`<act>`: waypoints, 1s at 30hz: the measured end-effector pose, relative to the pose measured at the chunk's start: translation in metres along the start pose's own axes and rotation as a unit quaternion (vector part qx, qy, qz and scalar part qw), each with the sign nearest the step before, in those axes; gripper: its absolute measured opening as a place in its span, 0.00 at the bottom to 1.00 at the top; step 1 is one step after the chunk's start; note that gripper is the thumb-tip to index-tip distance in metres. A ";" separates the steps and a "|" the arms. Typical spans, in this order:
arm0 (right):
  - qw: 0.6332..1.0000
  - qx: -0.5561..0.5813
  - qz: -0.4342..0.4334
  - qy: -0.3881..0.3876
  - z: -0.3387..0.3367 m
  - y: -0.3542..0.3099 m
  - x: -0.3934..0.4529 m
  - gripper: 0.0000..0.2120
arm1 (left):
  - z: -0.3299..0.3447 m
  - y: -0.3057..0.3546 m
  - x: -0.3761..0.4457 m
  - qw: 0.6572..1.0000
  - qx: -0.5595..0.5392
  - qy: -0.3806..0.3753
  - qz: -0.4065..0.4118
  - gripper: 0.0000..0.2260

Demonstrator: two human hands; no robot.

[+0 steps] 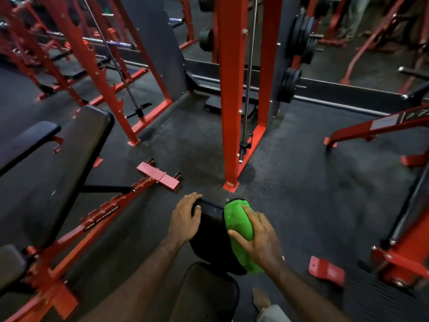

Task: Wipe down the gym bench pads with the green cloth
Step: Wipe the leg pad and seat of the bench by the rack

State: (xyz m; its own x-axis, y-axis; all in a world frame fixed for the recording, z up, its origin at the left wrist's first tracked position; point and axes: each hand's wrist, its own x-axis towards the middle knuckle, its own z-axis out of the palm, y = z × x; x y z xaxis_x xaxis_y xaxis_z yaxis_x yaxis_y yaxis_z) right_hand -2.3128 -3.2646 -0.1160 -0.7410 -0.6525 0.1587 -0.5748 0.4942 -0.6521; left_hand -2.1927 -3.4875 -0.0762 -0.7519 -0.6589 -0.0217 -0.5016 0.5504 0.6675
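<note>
The green cloth [240,231] is pressed against the right side of the black bench pad [212,231], gripped under the curled fingers of the right hand [260,238]. The pad's far left corner is held by the left hand [184,216], fingers wrapped over its edge. Wiping appears under way; next, the cloth would likely be drawn across the pad's uncovered middle.

Left hand [184,217]: we grip the black pad's [210,233] top left edge, fingers curled over it.
Right hand [258,238]: we press the green cloth [236,219] on the pad's right side, fingers spread.
Arms: both reach forward, bare.
</note>
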 end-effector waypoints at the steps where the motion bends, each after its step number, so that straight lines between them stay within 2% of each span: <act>1: 1.000 -0.014 -0.001 0.000 0.003 -0.008 0.003 0.40 | 0.002 0.001 -0.001 1.000 0.000 0.007 0.006 0.22; 3: 0.999 -0.038 -0.011 -0.012 0.006 -0.016 0.007 0.39 | 0.008 0.001 0.000 0.999 0.014 0.019 0.033 0.23; 5: 1.000 -0.005 -0.018 -0.013 0.005 -0.008 0.002 0.40 | 0.013 0.000 0.002 0.998 0.027 -0.002 0.061 0.23; 8: 0.995 0.086 0.051 0.018 0.001 0.008 -0.017 0.45 | 0.018 -0.003 0.007 0.994 0.063 -0.036 0.087 0.24; 10: 0.991 0.103 0.082 0.033 0.000 0.011 -0.023 0.48 | 0.019 -0.005 0.008 0.991 0.089 -0.054 0.087 0.27; 16: 1.000 0.005 0.013 0.017 0.008 -0.018 0.002 0.39 | 0.022 0.027 0.002 0.981 0.138 -0.096 0.096 0.35; 18: 0.999 0.029 0.012 0.020 0.011 -0.012 -0.001 0.40 | 0.023 0.032 -0.002 0.978 0.144 -0.105 0.105 0.35; 21: 0.990 0.119 0.071 0.039 0.004 0.006 -0.021 0.42 | 0.021 0.028 -0.004 0.974 0.163 -0.106 0.120 0.33; 23: 0.979 0.168 0.109 0.039 -0.003 0.009 -0.030 0.35 | 0.019 0.033 -0.003 0.967 0.187 -0.127 0.117 0.35; 25: 0.975 0.179 0.125 0.049 -0.002 0.002 -0.028 0.32 | 0.020 0.046 -0.001 0.959 0.212 -0.144 0.117 0.37; 27: 0.975 0.167 0.129 0.068 0.003 -0.008 -0.022 0.36 | 0.024 0.057 0.002 0.948 0.230 -0.164 0.144 0.39; 30: 0.982 0.141 0.106 0.069 0.012 -0.006 -0.024 0.38 | 0.035 0.066 0.002 0.939 0.225 -0.195 0.172 0.35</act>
State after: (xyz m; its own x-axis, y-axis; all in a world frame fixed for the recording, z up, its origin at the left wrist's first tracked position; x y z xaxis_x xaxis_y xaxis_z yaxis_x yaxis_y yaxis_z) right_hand -2.2868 -3.2589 -0.1249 -0.8847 -0.4587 0.0830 -0.2981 0.4198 -0.8573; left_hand -2.2421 -3.4342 -0.0578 -0.9580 -0.2131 -0.1917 -0.2644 0.9153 0.3039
